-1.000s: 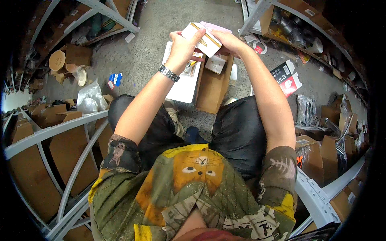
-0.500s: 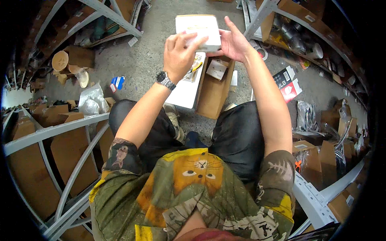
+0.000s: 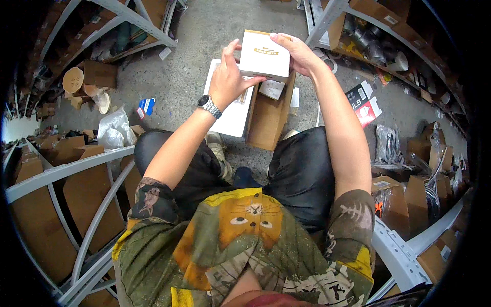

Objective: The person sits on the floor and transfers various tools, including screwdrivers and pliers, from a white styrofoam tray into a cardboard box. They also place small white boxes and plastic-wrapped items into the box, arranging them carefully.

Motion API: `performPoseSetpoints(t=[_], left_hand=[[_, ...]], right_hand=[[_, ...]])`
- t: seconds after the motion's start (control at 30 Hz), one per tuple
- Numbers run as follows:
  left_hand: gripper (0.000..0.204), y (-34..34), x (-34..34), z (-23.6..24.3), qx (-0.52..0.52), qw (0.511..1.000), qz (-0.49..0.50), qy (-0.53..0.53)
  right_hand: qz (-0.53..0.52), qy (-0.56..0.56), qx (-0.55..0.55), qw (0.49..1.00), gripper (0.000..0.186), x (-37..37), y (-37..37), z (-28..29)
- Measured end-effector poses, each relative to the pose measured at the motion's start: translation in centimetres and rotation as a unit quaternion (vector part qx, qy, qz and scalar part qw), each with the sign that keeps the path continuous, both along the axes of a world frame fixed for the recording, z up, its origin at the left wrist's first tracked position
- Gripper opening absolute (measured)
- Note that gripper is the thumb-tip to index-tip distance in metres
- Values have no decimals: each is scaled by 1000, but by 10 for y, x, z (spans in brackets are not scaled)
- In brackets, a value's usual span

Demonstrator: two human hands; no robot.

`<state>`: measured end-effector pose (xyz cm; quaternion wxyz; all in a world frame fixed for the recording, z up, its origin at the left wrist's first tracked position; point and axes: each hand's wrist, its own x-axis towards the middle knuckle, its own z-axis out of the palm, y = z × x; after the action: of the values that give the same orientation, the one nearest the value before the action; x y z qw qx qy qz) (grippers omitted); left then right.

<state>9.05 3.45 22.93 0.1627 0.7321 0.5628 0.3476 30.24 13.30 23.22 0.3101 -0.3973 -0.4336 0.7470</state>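
Note:
A white square box (image 3: 265, 55) with a small gold print on its top is held up between my two hands. My left hand (image 3: 227, 79) grips its left side, the thumb running along the near lower edge and the fingers bent at the far left corner. My right hand (image 3: 300, 53) closes on the right side, thumb on the top face, its other fingers mostly hidden. Below lies a long open cardboard box (image 3: 268, 122) with a smaller white box (image 3: 272, 89) inside. Beside it is a flat white panel (image 3: 231, 118), partly covered by my left hand.
Metal shelf frames (image 3: 148, 28) stand on both sides, loaded with cartons and parts. On the floor lie a clear plastic bag (image 3: 116, 128), a blue packet (image 3: 147, 106), a black and red printed carton (image 3: 364, 104) and a tape roll (image 3: 331, 65). My knees flank the open cardboard box.
The white box has moved right and slightly down. My left fingers have left its top for its left side, and my right thumb has come down onto the top face.

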Motion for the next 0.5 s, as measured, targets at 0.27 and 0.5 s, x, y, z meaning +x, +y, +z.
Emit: performPoseSetpoints(t=[0.27,0.5], left_hand=[[122,-3,2,-2,53,992,-101,-46],[121,9,14,16,140,978,125,-92]], right_hand=[[106,-42,47,992,42,-1,-5,14],[108,175,-58,977,92,0,7,13]])
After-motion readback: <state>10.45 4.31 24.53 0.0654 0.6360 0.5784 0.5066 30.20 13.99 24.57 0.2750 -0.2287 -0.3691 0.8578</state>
